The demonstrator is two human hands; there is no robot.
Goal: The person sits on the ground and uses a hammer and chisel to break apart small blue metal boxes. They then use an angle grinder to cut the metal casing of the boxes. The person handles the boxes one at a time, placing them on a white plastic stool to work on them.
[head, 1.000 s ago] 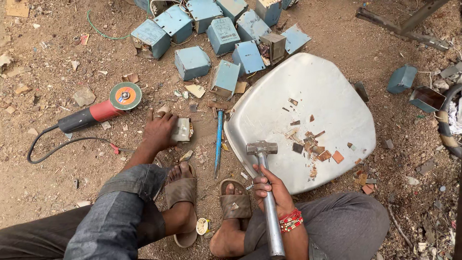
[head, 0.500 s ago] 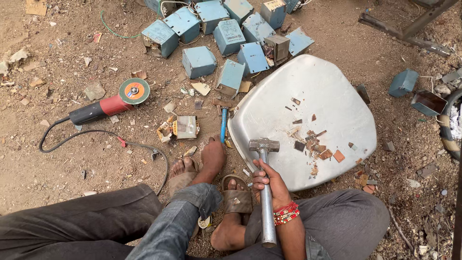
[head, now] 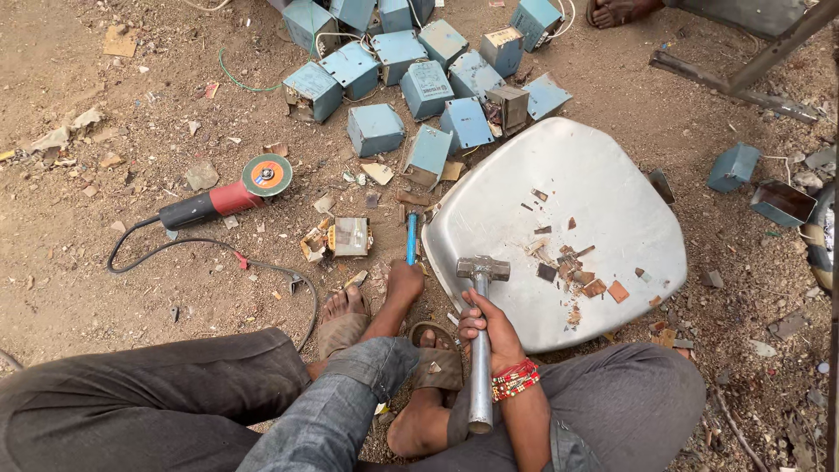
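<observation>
My right hand [head: 491, 330] grips the metal handle of a hammer [head: 481, 350]. Its head [head: 482, 268] rests on the near rim of a large silvery dish [head: 568, 188]. My left hand [head: 405, 285] is closed around the lower end of a blue-handled tool [head: 411, 234], which lies on the dirt just left of the dish. A small broken-open transformer [head: 350, 236] sits a little to the left of that tool. Copper-coloured scraps [head: 584, 278] lie inside the dish. My sandalled feet [head: 345, 319] are just below my hands.
A red angle grinder [head: 229, 197] with its cable [head: 218, 249] lies to the left. Several blue metal boxes [head: 424, 83] are heaped at the back. Two more blue boxes [head: 732, 166] sit at the right. Someone's foot [head: 616, 10] shows at the top edge.
My left hand left the small transformer and moved right to close on the blue-handled tool. The right hand and hammer stayed at the dish rim.
</observation>
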